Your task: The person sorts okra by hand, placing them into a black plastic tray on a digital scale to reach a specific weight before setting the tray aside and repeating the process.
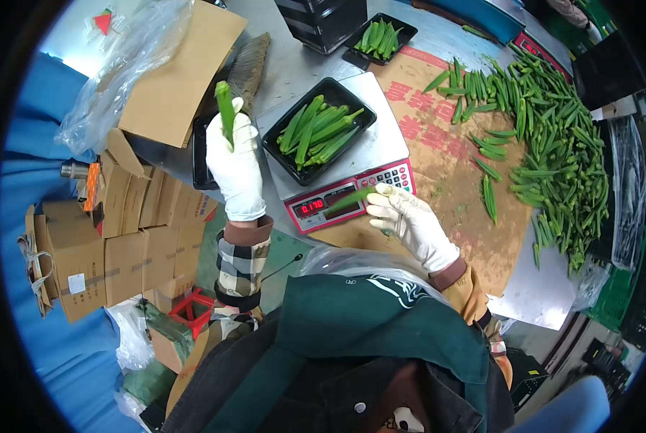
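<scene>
My left hand (235, 166), in a white glove, grips an okra pod (225, 112) that points upward, left of the scale. In my gloved right hand (402, 216) another okra pod (348, 200) is pinched by its end, over the front panel of the scale. Between my hands a black tray (319, 131) with several okra pods rests on the metal plate of the red-framed scale (395, 141), whose display reads 0.170. Part of a dark tray (202, 162) shows behind my left hand.
A large okra pile (561, 144) covers the right, beside stained cardboard (438, 155) with loose pods. Another filled tray (381, 40) is at the back, by a black container stack (316, 22). Left are an open carton (182, 65), plastic film (132, 86) and stacked boxes (77, 252).
</scene>
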Available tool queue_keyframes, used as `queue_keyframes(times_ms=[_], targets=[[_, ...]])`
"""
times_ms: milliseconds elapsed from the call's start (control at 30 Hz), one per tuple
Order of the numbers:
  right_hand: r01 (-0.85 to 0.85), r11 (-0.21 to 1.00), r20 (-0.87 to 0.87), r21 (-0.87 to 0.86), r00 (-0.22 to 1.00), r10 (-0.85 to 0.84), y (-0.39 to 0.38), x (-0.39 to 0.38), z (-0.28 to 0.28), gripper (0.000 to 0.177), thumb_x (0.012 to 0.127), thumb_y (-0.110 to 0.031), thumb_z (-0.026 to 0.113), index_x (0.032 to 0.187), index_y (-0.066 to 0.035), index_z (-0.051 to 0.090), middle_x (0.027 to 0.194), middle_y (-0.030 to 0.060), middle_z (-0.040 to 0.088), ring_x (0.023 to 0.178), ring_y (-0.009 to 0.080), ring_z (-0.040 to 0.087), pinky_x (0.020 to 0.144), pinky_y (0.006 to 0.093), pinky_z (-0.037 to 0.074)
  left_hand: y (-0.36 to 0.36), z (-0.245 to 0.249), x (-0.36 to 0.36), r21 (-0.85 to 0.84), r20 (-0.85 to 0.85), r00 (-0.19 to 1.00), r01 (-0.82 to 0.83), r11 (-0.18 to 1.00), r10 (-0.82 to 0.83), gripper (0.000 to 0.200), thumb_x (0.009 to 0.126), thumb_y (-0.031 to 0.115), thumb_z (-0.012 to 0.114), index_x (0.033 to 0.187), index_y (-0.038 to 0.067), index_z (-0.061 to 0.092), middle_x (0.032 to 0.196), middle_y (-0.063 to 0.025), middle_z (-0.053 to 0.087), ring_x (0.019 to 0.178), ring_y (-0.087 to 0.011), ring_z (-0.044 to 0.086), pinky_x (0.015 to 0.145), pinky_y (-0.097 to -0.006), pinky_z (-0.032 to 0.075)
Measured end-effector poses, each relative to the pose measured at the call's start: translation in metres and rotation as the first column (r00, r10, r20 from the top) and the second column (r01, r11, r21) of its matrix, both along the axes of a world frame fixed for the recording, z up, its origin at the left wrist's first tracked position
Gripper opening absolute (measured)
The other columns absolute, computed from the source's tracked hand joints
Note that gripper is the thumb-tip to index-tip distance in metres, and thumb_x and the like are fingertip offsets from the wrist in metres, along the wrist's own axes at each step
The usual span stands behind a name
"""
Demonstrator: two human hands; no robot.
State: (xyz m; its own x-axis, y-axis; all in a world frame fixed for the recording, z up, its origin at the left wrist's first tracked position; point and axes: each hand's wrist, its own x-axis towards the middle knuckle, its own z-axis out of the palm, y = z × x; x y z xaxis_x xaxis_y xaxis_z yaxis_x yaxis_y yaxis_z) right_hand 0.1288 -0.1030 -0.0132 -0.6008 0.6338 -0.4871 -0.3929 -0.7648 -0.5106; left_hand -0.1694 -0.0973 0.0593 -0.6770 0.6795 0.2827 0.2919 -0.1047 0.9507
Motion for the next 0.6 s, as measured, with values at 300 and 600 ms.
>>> queue_keyframes(times_ms=[300, 600], targets=[[-0.877, 0.18, 0.895, 0.446, 0.438, -0.083, -0.01, 0.008, -0.077, 0.03, 0.084, -0.02, 0.078, 0.111, -0.007, 0.072, 0.102, 0.0145, 0.069, 0.096, 0.033, 0.068, 0.086, 0.0431, 0.054, -0.047, -0.035, -0.04, -0.197, 0.192, 0.966, -0.134, 0.971, 0.172, 0.024, 0.101, 0.022, 0.065, 0.115, 0.004, 0.071, 0.092, 0.0026, 0.063, 0.064, -0.004, 0.051, 0.058, -0.0185, 0.041], [-0.937, 0.056, 0.934, 0.346, 0.339, -0.11, -0.037, 0.039, -0.118, 0.029, 0.076, -0.024, 0.079, 0.102, -0.013, 0.072, 0.096, 0.0139, 0.067, 0.093, 0.0343, 0.066, 0.082, 0.0456, 0.052, -0.042, -0.04, -0.039, -0.177, 0.297, 0.938, -0.128, 0.976, 0.177, 0.016, 0.098, 0.019, 0.069, 0.105, 0.005, 0.072, 0.08, 0.0042, 0.059, 0.06, -0.0028, 0.05, 0.054, -0.0187, 0.036]])
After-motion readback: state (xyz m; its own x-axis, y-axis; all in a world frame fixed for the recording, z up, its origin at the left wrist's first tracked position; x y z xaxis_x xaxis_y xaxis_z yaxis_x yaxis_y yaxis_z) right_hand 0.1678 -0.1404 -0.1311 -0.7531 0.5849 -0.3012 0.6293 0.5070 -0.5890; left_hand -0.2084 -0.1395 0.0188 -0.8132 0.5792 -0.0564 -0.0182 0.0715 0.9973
